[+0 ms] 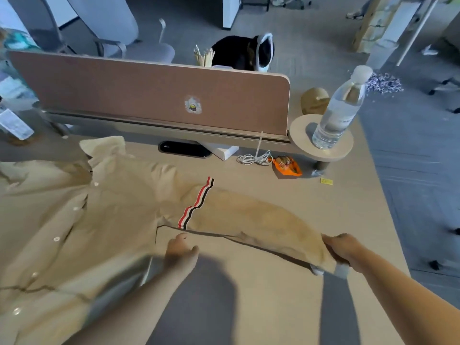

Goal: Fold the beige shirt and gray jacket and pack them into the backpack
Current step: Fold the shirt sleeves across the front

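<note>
The beige shirt [104, 220] lies spread face up on the desk [261, 307], buttons running down its front, collar at the far left. Its right sleeve, with a red, white and black stripe band [196, 204], stretches out toward the right. My right hand [339, 247] grips the cuff end of that sleeve and holds it just off the desk. My left hand [180, 250] rests with relaxed fingers on the desk by the shirt's side edge, under the armpit. A black backpack [242, 52] sits behind the desk partition. No gray jacket is in view.
A brown partition [149, 88] runs along the desk's back edge. A water bottle [339, 108] stands on a round shelf [321, 138] at the right. A coiled white cable [254, 158] and an orange snack packet [287, 166] lie near the partition. Office chairs stand beyond.
</note>
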`<state>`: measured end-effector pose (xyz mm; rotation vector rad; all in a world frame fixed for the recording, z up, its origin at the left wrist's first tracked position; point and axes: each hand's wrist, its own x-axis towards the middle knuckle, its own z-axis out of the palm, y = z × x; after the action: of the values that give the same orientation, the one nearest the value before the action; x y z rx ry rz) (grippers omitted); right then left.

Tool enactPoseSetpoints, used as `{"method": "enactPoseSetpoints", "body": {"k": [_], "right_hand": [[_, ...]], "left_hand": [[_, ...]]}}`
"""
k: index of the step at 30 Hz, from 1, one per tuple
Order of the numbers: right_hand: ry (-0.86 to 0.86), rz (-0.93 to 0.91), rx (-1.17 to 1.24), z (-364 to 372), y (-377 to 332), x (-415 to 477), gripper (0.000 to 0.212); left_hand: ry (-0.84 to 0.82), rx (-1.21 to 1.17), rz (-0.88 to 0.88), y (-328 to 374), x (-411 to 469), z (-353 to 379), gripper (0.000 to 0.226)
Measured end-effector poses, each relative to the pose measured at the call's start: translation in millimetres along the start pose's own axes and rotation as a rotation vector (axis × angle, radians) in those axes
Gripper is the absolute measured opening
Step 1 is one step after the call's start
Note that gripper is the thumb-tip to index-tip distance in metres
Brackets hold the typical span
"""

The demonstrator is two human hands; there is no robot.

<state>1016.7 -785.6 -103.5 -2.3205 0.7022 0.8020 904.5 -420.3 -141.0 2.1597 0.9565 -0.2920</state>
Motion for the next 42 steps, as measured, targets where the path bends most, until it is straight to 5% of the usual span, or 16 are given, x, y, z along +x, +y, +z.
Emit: {"method": "enactPoseSetpoints", "body": {"k": [4,7,12,18,24,26,31,39,42], "right_hand": [[0.021,-0.01,0.364,7.1,-14.6,8.3,0.023],[0.122,-0.187,0.465,-9.3,-33.4,12.9,0.02],[0.42,-0.433,0.253,-63.8,-49.2,17.2,0.013],[0.636,-0.234,0.076,-127.6,-21.1,44.7,0.025],[0.471,0.007,-0.21,-113.4,-13.5,44.8,0.045],[0.431,0.101,-0.406,-80.6,-33.7,34.3,0.056],[0.387,-0.038,-0.653,29.0,-114.9,-21.4,0.05],[0.079,-0.805,-0.726,187.8,-218.0,-137.4,0.049],[-0.034,-0.935,-0.747,234.2,-250.9,-173.7,0.046]], "left_hand": [[-0.223,-0.922,-0.464,42.9,1.5,6.6,0.035],[-0.227,-1.097,-0.538,63.4,11.6,9.9,0.042],[-0.206,-1.117,-0.591,86.1,15.4,22.6,0.016],[-0.439,-0.961,-0.503,131.7,-4.0,67.6,0.011],[-0.682,-0.538,-0.332,138.2,-31.9,64.8,0.024],[-0.622,-0.486,-0.271,124.4,-27.2,53.0,0.021],[-0.385,-0.619,-0.2,86.2,5.3,-1.9,0.019],[-0.034,-0.598,-0.201,-50.5,43.3,-142.1,0.016],[0.088,-0.62,-0.223,-106.3,55.1,-196.8,0.009]]}}
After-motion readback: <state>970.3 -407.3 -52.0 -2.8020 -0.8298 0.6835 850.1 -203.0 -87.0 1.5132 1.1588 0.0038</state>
